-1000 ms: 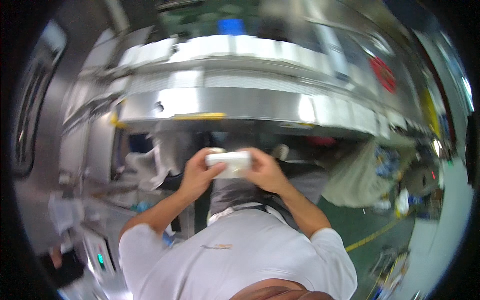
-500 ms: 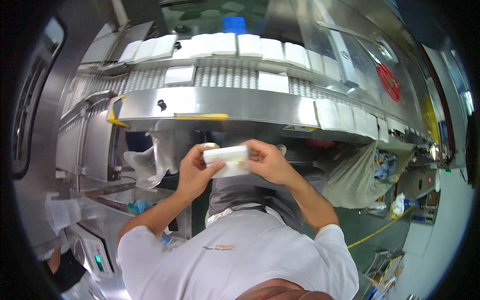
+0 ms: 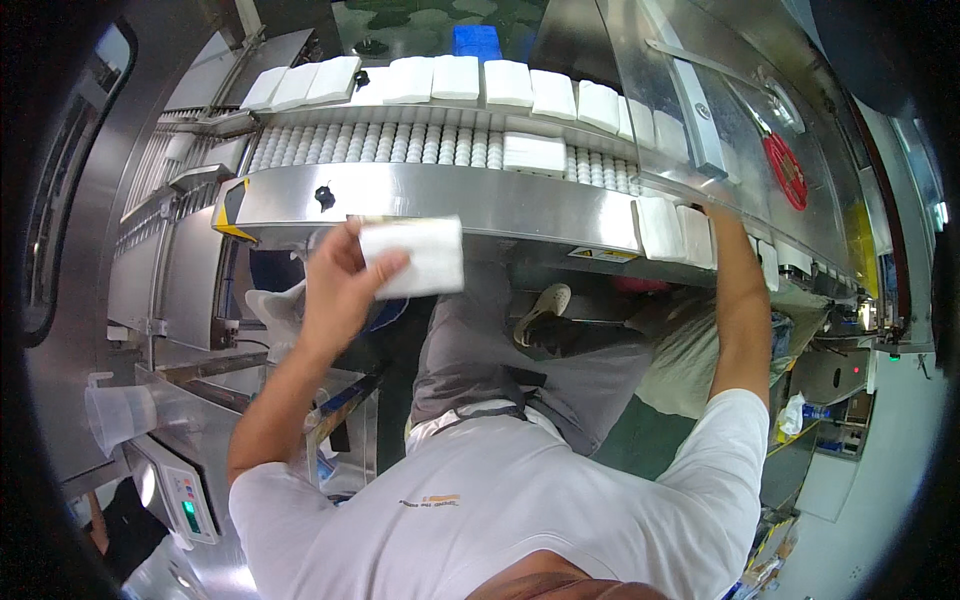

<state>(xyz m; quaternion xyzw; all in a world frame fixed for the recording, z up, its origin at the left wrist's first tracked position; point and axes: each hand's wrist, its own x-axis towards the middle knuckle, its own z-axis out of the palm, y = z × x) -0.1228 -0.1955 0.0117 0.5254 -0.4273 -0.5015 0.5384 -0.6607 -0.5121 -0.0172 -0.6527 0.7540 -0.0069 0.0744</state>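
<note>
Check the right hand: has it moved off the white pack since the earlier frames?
Yes. The right hand has left the white pack and gone right, up to the conveyor's steel edge. The left hand alone holds the pack.

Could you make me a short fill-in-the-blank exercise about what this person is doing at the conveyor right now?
1. The left hand holds a ____ soft pack.
2. The right hand reaches to the packs standing at the conveyor's ____ end.
3. The wheel behind the clear guard is ____.

Missing words: white; right; red
</note>
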